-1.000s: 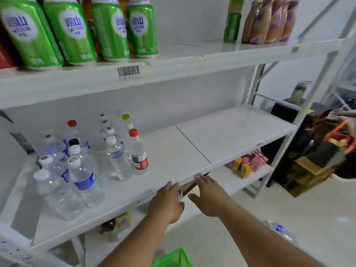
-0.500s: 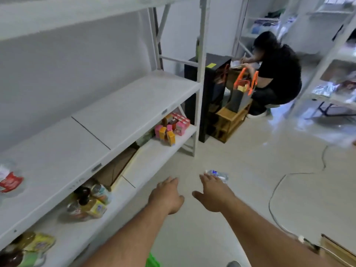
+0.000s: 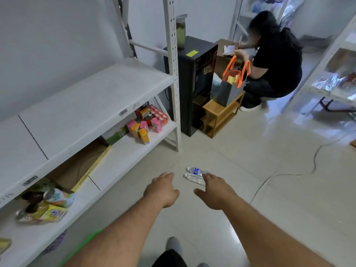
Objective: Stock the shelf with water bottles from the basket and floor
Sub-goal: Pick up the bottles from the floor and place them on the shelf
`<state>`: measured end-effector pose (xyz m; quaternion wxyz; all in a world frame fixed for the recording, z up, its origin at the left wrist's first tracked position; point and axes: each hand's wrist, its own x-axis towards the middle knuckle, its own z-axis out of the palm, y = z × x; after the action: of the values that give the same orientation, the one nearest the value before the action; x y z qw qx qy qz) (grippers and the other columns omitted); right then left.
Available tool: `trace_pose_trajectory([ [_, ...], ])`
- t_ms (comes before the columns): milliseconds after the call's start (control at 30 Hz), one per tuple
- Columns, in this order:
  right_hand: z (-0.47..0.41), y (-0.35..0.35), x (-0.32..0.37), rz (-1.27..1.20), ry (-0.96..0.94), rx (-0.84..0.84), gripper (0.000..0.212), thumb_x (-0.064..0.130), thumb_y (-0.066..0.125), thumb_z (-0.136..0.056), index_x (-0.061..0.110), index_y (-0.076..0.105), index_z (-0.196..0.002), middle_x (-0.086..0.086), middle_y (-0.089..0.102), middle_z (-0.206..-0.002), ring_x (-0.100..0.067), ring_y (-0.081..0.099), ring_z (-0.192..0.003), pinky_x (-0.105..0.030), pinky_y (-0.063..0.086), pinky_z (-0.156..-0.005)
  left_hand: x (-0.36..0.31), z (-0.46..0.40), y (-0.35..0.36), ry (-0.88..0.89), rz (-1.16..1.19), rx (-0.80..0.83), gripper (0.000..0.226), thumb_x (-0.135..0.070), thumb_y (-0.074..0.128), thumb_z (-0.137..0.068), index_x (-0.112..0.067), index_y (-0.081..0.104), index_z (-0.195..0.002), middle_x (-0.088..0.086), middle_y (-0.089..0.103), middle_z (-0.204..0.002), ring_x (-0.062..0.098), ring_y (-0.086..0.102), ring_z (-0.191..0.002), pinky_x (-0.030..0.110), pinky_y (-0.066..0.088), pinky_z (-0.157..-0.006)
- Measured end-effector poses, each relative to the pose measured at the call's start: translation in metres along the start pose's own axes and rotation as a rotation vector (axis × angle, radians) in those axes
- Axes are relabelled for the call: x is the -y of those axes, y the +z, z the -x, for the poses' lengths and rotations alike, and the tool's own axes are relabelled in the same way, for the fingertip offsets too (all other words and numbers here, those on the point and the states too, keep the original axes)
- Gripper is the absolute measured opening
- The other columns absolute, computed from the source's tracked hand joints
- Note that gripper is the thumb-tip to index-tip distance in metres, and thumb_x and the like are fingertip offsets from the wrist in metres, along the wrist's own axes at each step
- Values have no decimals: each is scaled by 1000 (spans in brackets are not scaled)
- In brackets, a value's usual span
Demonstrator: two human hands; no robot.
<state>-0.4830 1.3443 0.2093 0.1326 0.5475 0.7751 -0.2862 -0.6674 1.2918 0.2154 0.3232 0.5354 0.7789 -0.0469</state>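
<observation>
Two bare hands reach out over a pale tiled floor (image 3: 279, 170) beside a white shelf unit (image 3: 92, 97). The left hand (image 3: 162, 190) hangs palm down with its fingers (image 3: 165, 177) loosely spread and holding nothing. The right hand (image 3: 213, 191) is likewise palm down, its fingers (image 3: 211, 179) splayed wide and empty, the thumb pointing toward the left hand. Two clear water bottles (image 3: 194, 175) lie on their sides on the floor just beyond the right fingertips, side by side and touching, the farther one bearing a blue label; whether the fingertips touch the nearer bottle cannot be told. The middle shelf board, left of the left fingers, is bare, and the bottom shelf below it carries pink and orange cartons (image 3: 143, 127), a flat cardboard box (image 3: 81, 166) and toppled bottles and cans (image 3: 44, 207). Well beyond the fingers, another person in black (image 3: 277, 60) crouches by a black cabinet (image 3: 194, 81) and a wooden stool (image 3: 219, 114) bearing a grey bag with orange handles (image 3: 232, 83). A thin cable (image 3: 269, 180) trails across the floor right of the right fingers. A blurred green edge, possibly the basket (image 3: 81, 245), shows beneath the left forearm.
</observation>
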Motion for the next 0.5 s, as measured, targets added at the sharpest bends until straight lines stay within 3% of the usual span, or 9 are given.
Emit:
trace_pose_trajectory([
  [133,-41,-23,-12,4,-52,16,65,54,51,-94,23,36,-149,3,39,-154,-26,40,-137,-37,40,-108,-10,-47,-7,-41,54,9,73,-41,52,-91,-26,22,-155,-3,20,-163,25,28,-145,37,32,-116],
  [500,-173,-111,-15,253,-125,113,66,55,46,-98,15,34,-149,-3,38,-154,-29,38,-139,-38,37,-109,-42,-174,-49,-126,243,-12,73,-43,55,-90,-27,25,-154,-4,26,-160,25,37,-141,39,37,-112],
])
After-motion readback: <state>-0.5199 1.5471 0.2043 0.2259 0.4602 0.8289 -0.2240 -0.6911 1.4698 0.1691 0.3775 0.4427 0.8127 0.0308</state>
